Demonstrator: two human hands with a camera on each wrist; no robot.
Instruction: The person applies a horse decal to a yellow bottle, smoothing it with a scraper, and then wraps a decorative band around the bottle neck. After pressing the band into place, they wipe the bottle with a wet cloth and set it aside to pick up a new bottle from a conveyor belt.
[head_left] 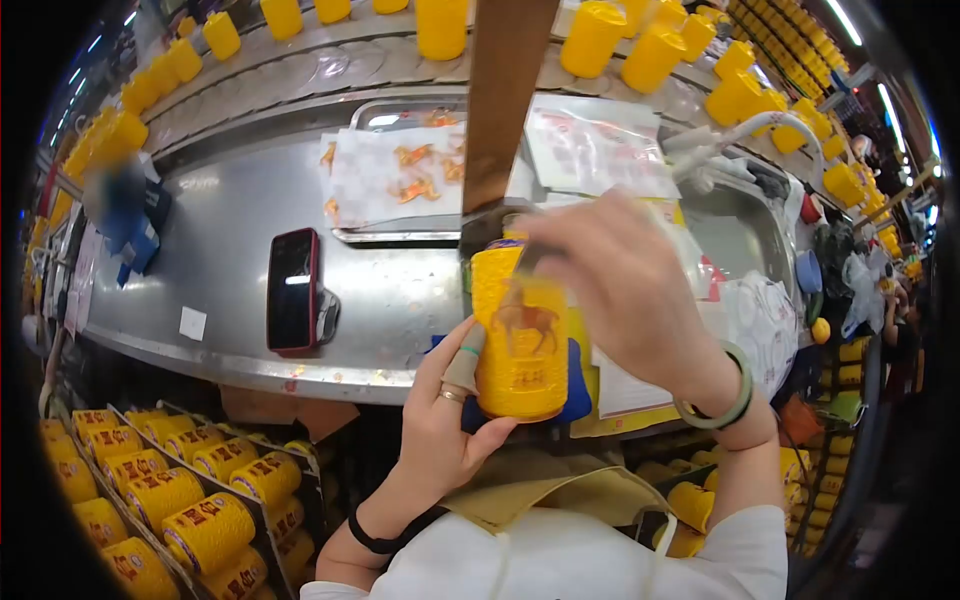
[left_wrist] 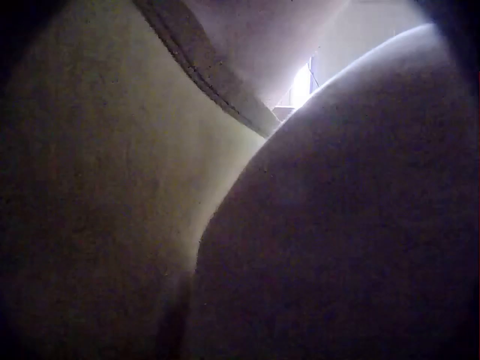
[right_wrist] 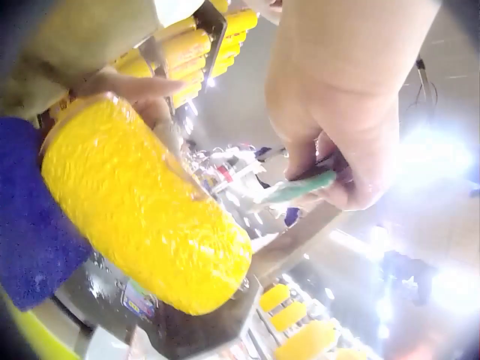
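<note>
My left hand (head_left: 445, 425) grips a yellow, rough-textured cylindrical jar (head_left: 522, 375), fingers along its left side and thumb at its base. The jar carries a brown horse picture (head_left: 525, 325) with lettering below. Finger covers and a ring show on this hand. My right hand (head_left: 630, 285), blurred in the head view, is over the jar's upper right. In the right wrist view its fingertips pinch a small flat pale-green piece (right_wrist: 300, 189), apart from the jar. Dark cloth fills most of the left wrist view, and the left hand's grip is hidden there.
A phone (head_left: 292, 290) lies on the metal counter (head_left: 225, 290). Behind it, a tray (head_left: 400, 238) bears white sheets with orange decals. A brown post (head_left: 505, 90) rises ahead, a sink (head_left: 745, 235) is right, a blue cloth (right_wrist: 34, 217) is beside the jar, and crated yellow jars (head_left: 210, 530) stand lower left.
</note>
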